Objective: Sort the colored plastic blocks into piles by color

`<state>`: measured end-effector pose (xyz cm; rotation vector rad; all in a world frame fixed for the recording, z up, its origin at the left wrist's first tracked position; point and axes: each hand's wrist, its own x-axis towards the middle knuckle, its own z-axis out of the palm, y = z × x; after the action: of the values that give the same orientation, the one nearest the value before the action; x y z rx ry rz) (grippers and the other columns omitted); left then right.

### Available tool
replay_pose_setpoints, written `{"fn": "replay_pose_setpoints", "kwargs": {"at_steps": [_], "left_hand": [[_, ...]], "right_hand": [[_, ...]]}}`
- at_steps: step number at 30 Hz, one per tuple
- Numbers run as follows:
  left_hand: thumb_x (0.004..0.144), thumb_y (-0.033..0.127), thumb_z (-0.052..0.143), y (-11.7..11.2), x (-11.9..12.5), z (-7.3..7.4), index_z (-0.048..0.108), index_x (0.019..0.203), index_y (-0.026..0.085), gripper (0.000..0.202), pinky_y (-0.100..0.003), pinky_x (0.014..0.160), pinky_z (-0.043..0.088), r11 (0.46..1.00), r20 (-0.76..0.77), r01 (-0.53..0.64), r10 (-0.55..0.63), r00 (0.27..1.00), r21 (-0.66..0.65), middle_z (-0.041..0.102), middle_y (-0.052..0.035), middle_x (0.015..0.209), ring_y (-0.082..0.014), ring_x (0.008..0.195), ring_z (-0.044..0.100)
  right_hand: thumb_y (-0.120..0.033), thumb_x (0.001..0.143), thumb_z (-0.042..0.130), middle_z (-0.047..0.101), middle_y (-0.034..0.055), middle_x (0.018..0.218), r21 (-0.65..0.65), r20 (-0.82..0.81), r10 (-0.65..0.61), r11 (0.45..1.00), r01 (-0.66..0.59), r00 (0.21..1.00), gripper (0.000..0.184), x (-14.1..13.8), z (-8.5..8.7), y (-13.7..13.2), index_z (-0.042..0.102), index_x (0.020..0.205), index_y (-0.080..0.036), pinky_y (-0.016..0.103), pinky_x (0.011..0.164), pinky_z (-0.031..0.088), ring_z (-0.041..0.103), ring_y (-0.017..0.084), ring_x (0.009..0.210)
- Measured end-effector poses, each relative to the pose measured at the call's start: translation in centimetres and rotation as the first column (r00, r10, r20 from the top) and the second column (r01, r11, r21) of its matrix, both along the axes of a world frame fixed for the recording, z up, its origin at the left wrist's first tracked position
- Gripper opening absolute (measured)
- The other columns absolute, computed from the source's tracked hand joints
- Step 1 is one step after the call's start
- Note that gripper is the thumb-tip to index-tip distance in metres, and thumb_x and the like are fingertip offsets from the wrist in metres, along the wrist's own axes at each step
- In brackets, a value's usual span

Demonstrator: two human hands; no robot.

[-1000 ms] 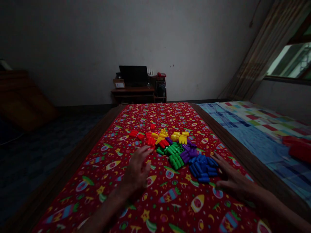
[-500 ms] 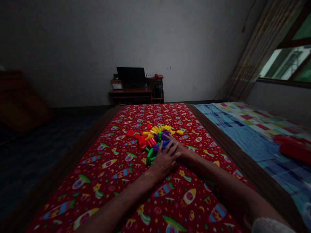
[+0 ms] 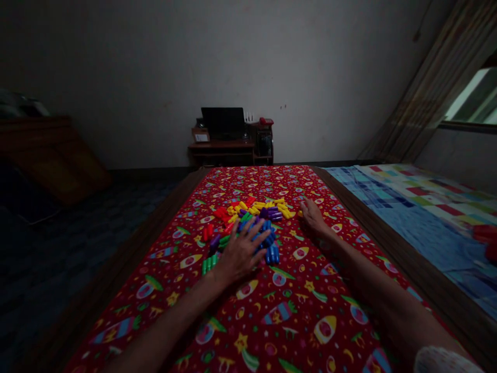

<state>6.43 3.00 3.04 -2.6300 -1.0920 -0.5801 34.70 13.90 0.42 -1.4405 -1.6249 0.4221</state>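
A spread of small ribbed plastic toy pieces lies in the middle of the red patterned cloth: red pieces (image 3: 208, 232), yellow pieces (image 3: 285, 211), purple pieces (image 3: 275, 213), green pieces (image 3: 209, 264) and blue pieces (image 3: 273, 254). Over the near part of them rests my left hand (image 3: 241, 251), palm down with fingers spread, covering some blue and green ones. My right hand (image 3: 312, 216) is at the right of the spread, fingers stretched out, beside a single yellow piece (image 3: 300, 213). Part of that piece is hidden by the hand.
The red cloth (image 3: 264, 331) covers a long table with a brown edge (image 3: 392, 254). A bed with a blue checked sheet (image 3: 380, 217) stands at the right. Against the far wall is a desk (image 3: 221, 146) with a dark monitor (image 3: 223, 123) and a red telephone (image 3: 266, 121).
My hands, overlapping before, have come apart, the right one moving right to the lone yellow piece. The heaped pieces have spread wider and flatter. The view has turned slightly left.
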Motion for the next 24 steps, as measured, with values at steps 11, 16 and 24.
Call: {"fn": "replay_pose_setpoints", "kwargs": {"at_steps": [11, 16, 24], "left_hand": [[0.092, 0.035, 0.050, 2.1, 2.7, -0.9, 0.063, 0.111, 0.022, 0.027, -0.062, 0.114, 0.012, 1.000, -0.153, 0.024, -0.026, 0.988, -0.012, 0.056, -0.0057, 0.135, -0.0303, 0.133, 0.039], [0.090, 0.024, 0.051, 1.7, -1.9, 0.0, 0.063, 0.111, 0.023, 0.024, -0.059, 0.116, 0.015, 0.996, -0.079, -0.094, 0.094, 0.992, 0.013, 0.057, -0.0058, 0.134, -0.0293, 0.132, 0.041], [0.094, 0.033, 0.047, 0.9, -9.7, 1.4, 0.057, 0.126, 0.023, 0.036, -0.053, 0.114, 0.026, 0.971, 0.060, -0.234, 0.237, 0.970, -0.055, 0.048, -0.0097, 0.143, -0.0260, 0.136, 0.038]], "right_hand": [[-0.059, 0.090, 0.038, 0.069, 0.0045, 0.109, -0.165, -0.089, 0.377, 0.907, -0.387, 0.922, 0.050, -10.5, 0.4, 6.3, 0.067, 0.109, -0.023, 0.041, 0.101, 0.041, 0.059, 0.023, 0.108], [-0.062, 0.090, 0.035, 0.069, 0.0055, 0.110, -0.164, -0.091, 0.558, 0.808, -0.565, 0.825, 0.058, -16.0, 0.8, 5.3, 0.068, 0.110, -0.018, 0.037, 0.099, 0.042, 0.060, 0.023, 0.107], [-0.068, 0.091, 0.026, 0.068, 0.0064, 0.109, -0.056, -0.134, 0.708, 0.693, -0.719, 0.693, 0.067, -19.4, 4.1, 4.4, 0.067, 0.112, -0.018, 0.037, 0.097, 0.044, 0.060, 0.024, 0.108]]}}
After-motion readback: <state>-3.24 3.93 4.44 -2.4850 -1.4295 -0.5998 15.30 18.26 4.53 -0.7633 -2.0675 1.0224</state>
